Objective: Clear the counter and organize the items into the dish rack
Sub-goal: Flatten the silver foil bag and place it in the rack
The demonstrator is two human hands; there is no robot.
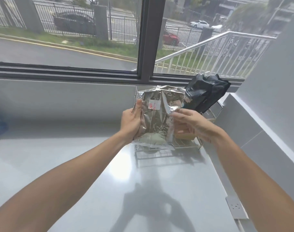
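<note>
Head view: silver foil pouch (pixel 157 118) held upright over the wire dish rack (pixel 188 145) at the counter's (pixel 75 164) far right. Left hand (pixel 132 122) grips its left edge; right hand (pixel 187 123) pinches the right. Black bag (pixel 204 92) already racked. Best lowered on edge into the free left slots, kept vertical, just beside the bag

A crinkled silver foil pouch (pixel 157 118) sits upright before the wire metal dish rack (pixel 189 144). A black foil bag (pixel 204 92) stands in the rack, behind and right of the pouch.
</note>
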